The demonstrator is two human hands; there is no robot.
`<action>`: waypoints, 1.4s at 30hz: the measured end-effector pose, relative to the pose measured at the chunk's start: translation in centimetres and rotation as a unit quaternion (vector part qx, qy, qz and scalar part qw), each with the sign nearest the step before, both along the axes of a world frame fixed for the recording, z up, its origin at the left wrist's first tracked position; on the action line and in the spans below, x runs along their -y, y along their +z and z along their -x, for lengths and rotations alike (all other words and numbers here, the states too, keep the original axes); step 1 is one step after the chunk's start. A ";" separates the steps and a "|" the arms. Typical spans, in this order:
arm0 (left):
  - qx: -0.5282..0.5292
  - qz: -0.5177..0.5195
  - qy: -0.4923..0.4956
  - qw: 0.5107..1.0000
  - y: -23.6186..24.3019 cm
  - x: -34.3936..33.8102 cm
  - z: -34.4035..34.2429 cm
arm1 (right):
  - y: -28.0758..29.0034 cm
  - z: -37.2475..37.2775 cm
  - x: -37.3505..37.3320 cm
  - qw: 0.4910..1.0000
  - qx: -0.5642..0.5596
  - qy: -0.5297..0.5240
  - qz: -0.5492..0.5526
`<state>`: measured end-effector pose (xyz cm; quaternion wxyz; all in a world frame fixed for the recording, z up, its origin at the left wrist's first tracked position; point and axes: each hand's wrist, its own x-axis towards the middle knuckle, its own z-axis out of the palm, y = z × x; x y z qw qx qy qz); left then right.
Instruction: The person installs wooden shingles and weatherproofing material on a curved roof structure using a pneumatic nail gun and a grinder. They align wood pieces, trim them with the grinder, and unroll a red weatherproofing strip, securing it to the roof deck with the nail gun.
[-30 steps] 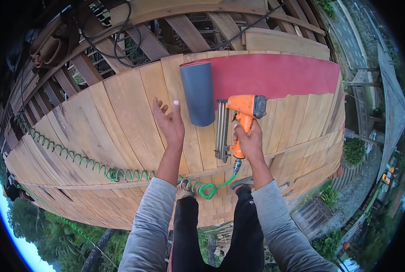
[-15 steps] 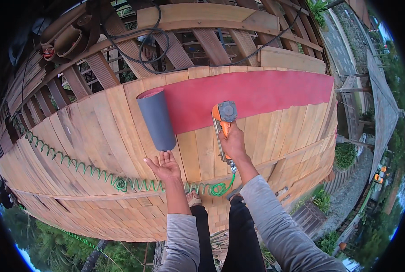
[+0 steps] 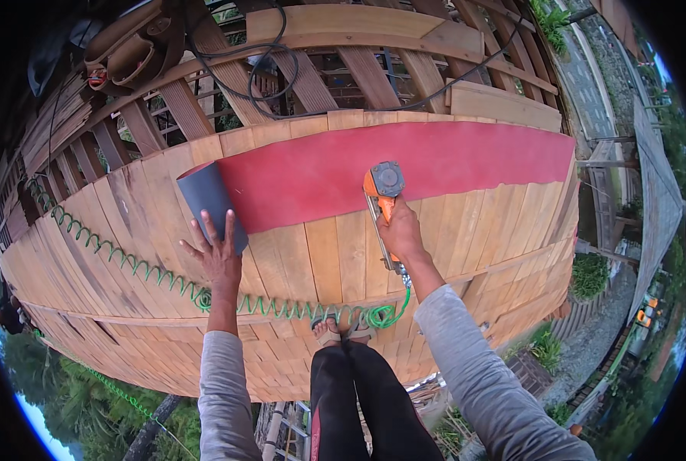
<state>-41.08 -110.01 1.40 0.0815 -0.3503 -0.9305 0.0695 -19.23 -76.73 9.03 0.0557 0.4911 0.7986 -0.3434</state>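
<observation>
Over at the far left, a brown pouch (image 3: 132, 61) sits up by the wooden slats (image 3: 366, 77), and a green coiled hose (image 3: 145, 274) stretches down and across the boards (image 3: 335, 250). Next comes the roll (image 3: 207, 196), grey on its outside, lying at a tilt on the boards at the left end of a red strip (image 3: 412, 157). The person's left hand (image 3: 222, 265) is spread wide, its digits apart, over the near end of the roll; it looks to be touching, not gripping. Beyond, a black cable (image 3: 291, 69) loops over the slats. The red strip lies flat from the roll toward the right edge of the boards. Below the middle I see two sandalled feet (image 3: 328, 336) side by side, near the hose's coils. Just right of them, farther up, the right hand (image 3: 401, 230) is clamped around the handle of an orange nail gun (image 3: 384, 183), whose head shows against the red strip; the hose meets its lower end. Far right, a grey roof (image 3: 654, 169) stands well apart.
</observation>
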 end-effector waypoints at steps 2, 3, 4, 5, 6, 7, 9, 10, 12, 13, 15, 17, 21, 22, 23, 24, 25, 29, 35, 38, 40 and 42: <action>0.017 0.162 -0.042 0.986 2.3 -1.6 1.7 | 0.1 -0.1 -0.4 1.000 -0.002 0.005 0.000; 0.062 0.131 -0.017 0.989 2.1 -1.9 2.3 | 0.1 -0.5 -0.9 1.000 0.001 0.005 0.001; 0.114 0.064 0.023 0.991 1.4 -0.3 2.7 | 0.2 -0.7 -1.1 1.000 -0.002 0.006 0.009; 0.157 -0.002 0.064 0.985 0.5 1.8 3.7 | 0.2 -0.1 -0.8 1.000 -0.012 0.007 0.020; 0.205 -0.077 0.098 0.971 0.0 2.8 4.3 | -0.1 0.0 -0.7 1.000 -0.021 0.013 0.015; 0.266 -0.077 0.102 0.955 0.1 0.2 2.6 | -0.8 -1.9 -2.4 1.000 -0.008 0.011 -0.013; 0.145 -0.107 0.061 0.982 -0.4 4.5 4.6 | -0.6 -0.6 -1.3 0.999 -0.033 0.016 -0.004; 0.096 -0.125 0.034 0.987 -0.2 4.6 4.9 | -0.6 -0.6 -1.1 0.999 -0.034 0.012 0.000; 0.247 -0.286 0.223 0.899 -0.1 3.9 7.0 | -0.7 -0.6 -0.3 0.999 -0.034 0.000 0.004; 0.319 -0.359 0.314 0.819 -0.1 2.3 7.7 | -1.1 -0.9 -0.5 1.000 -0.029 -0.003 0.001; 0.319 -0.327 0.357 0.815 0.8 0.5 10.6 | -1.1 -1.3 -0.7 1.000 -0.005 0.001 -0.005; 0.285 -0.310 0.367 0.829 1.1 0.4 13.0 | -0.2 -0.2 -0.1 0.999 0.027 0.014 -0.007; 0.228 -0.337 0.331 0.851 0.3 -0.4 13.4 | 0.2 0.2 0.8 0.999 0.037 0.011 -0.035; 0.231 -0.351 0.324 0.848 0.1 -0.3 13.1 | 0.2 0.1 1.0 0.998 0.041 0.002 -0.040; 0.257 -0.389 0.307 0.829 0.0 1.2 13.9 | 0.2 0.3 1.7 0.999 0.037 -0.002 -0.040; 0.283 -0.427 0.289 0.809 -0.1 2.8 14.9 | 0.2 0.6 2.7 0.998 0.024 -0.005 -0.053; 0.312 -0.466 0.270 0.783 -0.3 3.4 15.8 | -0.2 0.5 3.3 0.997 0.012 -0.009 -0.070; 0.329 -0.487 0.240 0.773 0.8 2.4 16.4 | 0.0 -1.7 5.3 0.995 -0.044 -0.035 -0.079; 0.341 -0.453 0.251 0.784 2.7 1.4 19.3 | 4.6 -5.1 11.3 0.985 -0.122 -0.108 -0.051; 0.340 -0.486 0.228 0.772 2.0 1.7 19.1 | 5.4 -7.1 13.1 0.983 -0.121 -0.137 -0.035; 0.300 -0.467 0.218 0.802 1.5 1.3 19.1 | 5.5 -9.1 13.5 0.976 -0.136 -0.168 -0.012; 0.334 -0.503 0.219 0.766 1.5 0.5 18.6 | 5.5 -10.5 13.5 0.979 -0.138 -0.141 -0.059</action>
